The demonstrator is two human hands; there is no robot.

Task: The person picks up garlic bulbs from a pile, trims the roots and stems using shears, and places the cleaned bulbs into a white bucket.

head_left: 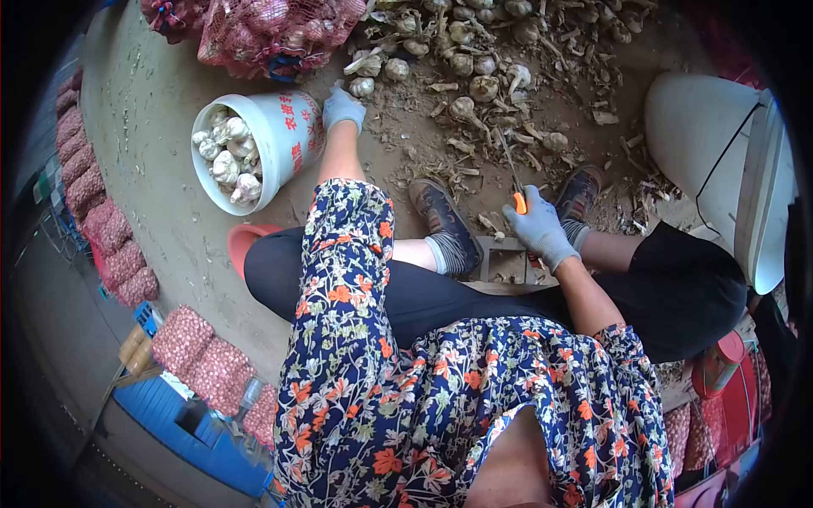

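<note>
Glossy plastic bucket (pixel 292 127), matt cloth gloves (pixel 539 230), papery garlic (pixel 227 165), metal shears (pixel 518 200).

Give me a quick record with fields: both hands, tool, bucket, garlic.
left hand: gloved, stretched out to a loose bulb beside the bucket
right hand: gloved, gripping shears, blades pointing away
bucket: white, tipped on its side, holds clean white garlic
pile: garlic with stalks on the ground ahead
sacks: red mesh, filled, beyond the bucket

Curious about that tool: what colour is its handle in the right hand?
Orange handle, gripped by the gloved right hand; head view.
</note>
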